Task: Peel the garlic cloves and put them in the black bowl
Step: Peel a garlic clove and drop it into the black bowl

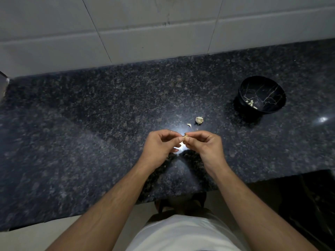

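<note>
Centre frame: your left hand [159,147] and right hand [203,144] are pinching one small papery garlic clove [185,137] between curled fingertips, above the speckled dark granite tabletop [90,124]. Just above, a garlic bulb piece [199,120] and a curved skin sliver [189,125] are lying. Right: the glossy, veined black bowl [262,94] is holding peeled cloves [251,103].

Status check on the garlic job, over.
Left hand and right hand both pinching one garlic clove. Peeled cloves in black bowl. Garlic piece waiting. Path clear.
</note>
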